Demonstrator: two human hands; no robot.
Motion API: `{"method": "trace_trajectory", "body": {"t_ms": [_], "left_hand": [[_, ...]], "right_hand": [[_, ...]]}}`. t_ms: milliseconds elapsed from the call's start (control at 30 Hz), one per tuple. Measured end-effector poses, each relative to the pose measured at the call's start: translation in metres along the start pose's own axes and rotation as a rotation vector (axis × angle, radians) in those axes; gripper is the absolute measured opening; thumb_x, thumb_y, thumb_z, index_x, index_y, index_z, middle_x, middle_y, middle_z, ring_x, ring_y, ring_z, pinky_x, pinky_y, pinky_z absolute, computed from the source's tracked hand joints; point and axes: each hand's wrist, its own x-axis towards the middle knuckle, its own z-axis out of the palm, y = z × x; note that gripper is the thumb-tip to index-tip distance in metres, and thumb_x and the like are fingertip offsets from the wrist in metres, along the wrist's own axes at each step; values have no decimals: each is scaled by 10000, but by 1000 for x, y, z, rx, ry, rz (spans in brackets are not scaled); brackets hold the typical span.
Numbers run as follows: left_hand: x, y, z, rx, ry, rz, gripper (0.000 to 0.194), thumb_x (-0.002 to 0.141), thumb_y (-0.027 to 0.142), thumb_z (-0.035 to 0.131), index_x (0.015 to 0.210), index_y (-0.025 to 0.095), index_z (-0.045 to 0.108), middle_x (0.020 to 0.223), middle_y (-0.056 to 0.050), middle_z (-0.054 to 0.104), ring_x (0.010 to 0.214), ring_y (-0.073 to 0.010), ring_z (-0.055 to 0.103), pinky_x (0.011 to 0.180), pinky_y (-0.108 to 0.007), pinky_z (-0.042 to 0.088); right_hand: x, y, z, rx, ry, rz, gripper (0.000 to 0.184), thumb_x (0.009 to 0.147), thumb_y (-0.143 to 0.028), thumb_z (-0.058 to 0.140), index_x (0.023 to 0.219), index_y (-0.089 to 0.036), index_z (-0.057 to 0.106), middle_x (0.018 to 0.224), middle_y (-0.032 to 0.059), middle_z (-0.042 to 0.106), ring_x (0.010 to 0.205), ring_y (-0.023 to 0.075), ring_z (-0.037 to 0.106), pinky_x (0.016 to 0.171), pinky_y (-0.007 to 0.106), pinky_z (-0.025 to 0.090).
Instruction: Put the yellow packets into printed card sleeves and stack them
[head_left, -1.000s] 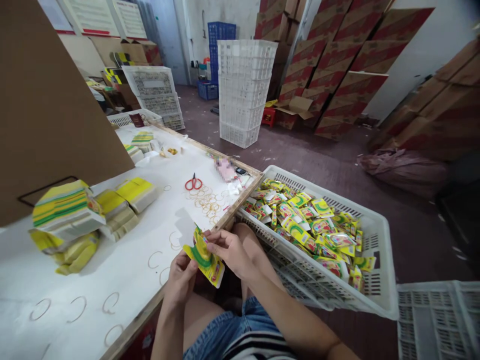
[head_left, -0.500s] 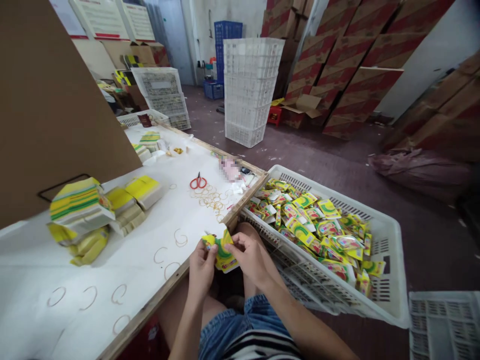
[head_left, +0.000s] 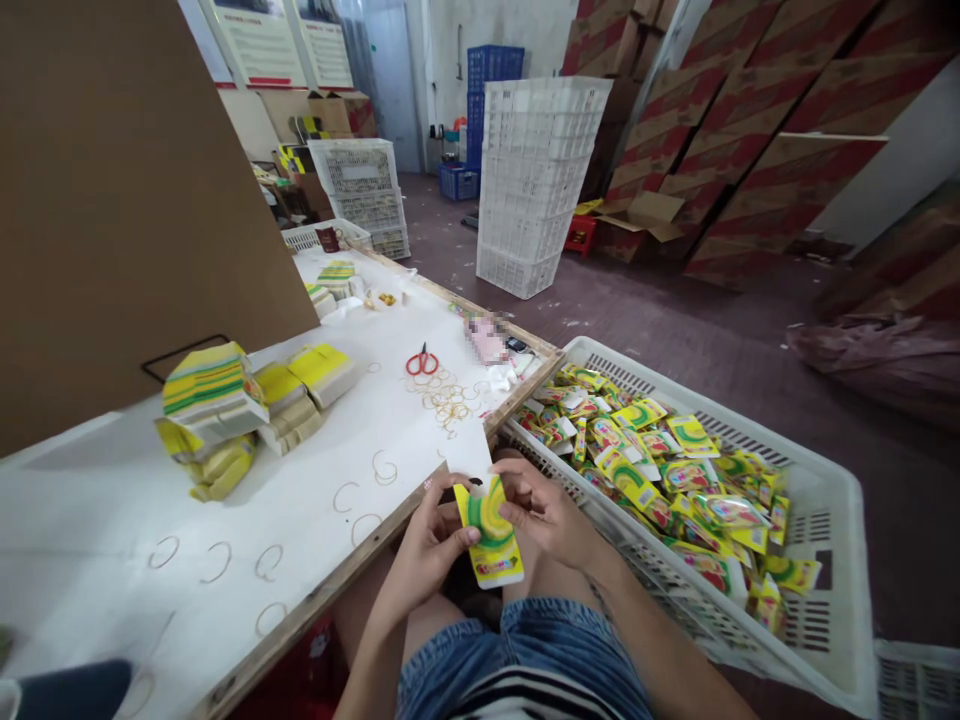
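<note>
A small yellow and green printed cardboard box (head_left: 491,540) is held over my lap, just off the table's front edge. Its white top flap (head_left: 469,450) stands up. My left hand (head_left: 431,545) grips the left side, thumb on the front face. At the upper right edge, my right hand (head_left: 540,510) pinches the box with thumb and fingers. Whether anything is inside the box I cannot tell. To my right, a white plastic crate (head_left: 840,520) holds many similar yellow packs (head_left: 645,460).
On the white table (head_left: 300,540) lie stacks of flat yellow cartons (head_left: 322,375), red-handled scissors (head_left: 422,362) and scattered rubber bands (head_left: 446,398). A brown cardboard panel (head_left: 135,200) rises at the left. Stacked white crates (head_left: 536,190) stand on the floor ahead.
The box has turned so its printed front faces me upright, and its white flap now shows. Both hands have shifted their hold on it. The view has swung slightly left.
</note>
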Motion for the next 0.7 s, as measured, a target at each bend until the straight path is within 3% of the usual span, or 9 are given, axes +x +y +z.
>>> {"method": "trace_trajectory", "body": {"t_ms": [100, 200, 267, 333, 400, 467, 533, 700], "left_hand": [[-3, 0, 3, -17, -44, -20, 330, 813, 258, 689, 1054, 230, 465, 912, -30, 697, 790, -160, 677, 689, -237, 506], [-5, 0, 7, 2, -69, -41, 322, 817, 266, 689, 1057, 230, 477, 946, -30, 689, 781, -143, 663, 679, -218, 488], [-6, -1, 8, 0, -68, -51, 447, 814, 272, 694, 1174, 254, 430, 965, -37, 690, 812, -161, 670, 676, -224, 488], [-5, -2, 9, -12, -60, -52, 683, 809, 283, 702, 1349, 287, 283, 980, -50, 695, 857, -192, 680, 696, -252, 501], [-3, -3, 9, -31, -49, -39, 883, 798, 301, 716, 1451, 297, 122, 1008, -70, 699, 889, -216, 684, 726, -283, 511], [-1, -4, 8, -56, -38, -25, 960, 788, 311, 727, 1484, 289, 66, 1038, -88, 700, 902, -227, 687, 748, -301, 515], [1, -5, 7, -80, -33, -22, 952, 789, 302, 727, 1493, 277, 86, 1045, -97, 705, 903, -231, 690, 743, -302, 518], [1, -9, 7, -107, -68, -70, 767, 767, 258, 747, 1404, 234, 320, 989, -97, 726, 862, -231, 704, 721, -290, 527]], "right_hand": [[-2, -9, -3, -146, -30, -18, 253, 920, -427, 513, 1043, -217, 584, 644, -32, 542, 551, 125, 503, 510, 232, 372], [0, -12, -6, -237, -10, -94, 290, 947, -414, 474, 870, -190, 643, 665, 0, 583, 596, 140, 531, 554, 250, 396], [2, -10, -7, -256, 22, -150, 333, 955, -408, 466, 824, -182, 672, 737, 41, 643, 676, 166, 581, 621, 274, 436], [2, -7, -7, -244, 40, -182, 353, 961, -412, 461, 832, -183, 698, 778, 64, 672, 729, 183, 609, 674, 296, 463], [1, -2, -7, -169, 56, -164, 331, 950, -439, 484, 948, -185, 696, 822, 71, 680, 753, 189, 622, 676, 297, 479], [0, 3, -6, -56, 83, -120, 352, 921, -475, 530, 1092, -188, 641, 848, 62, 670, 742, 182, 624, 635, 280, 480], [-2, 6, -6, 6, 101, -94, 358, 896, -494, 565, 1074, -190, 626, 820, 44, 652, 688, 166, 604, 586, 260, 457], [-3, 6, -9, -68, 105, -128, 378, 904, -502, 544, 737, -177, 641, 640, 14, 582, 585, 147, 529, 560, 266, 407]]}}
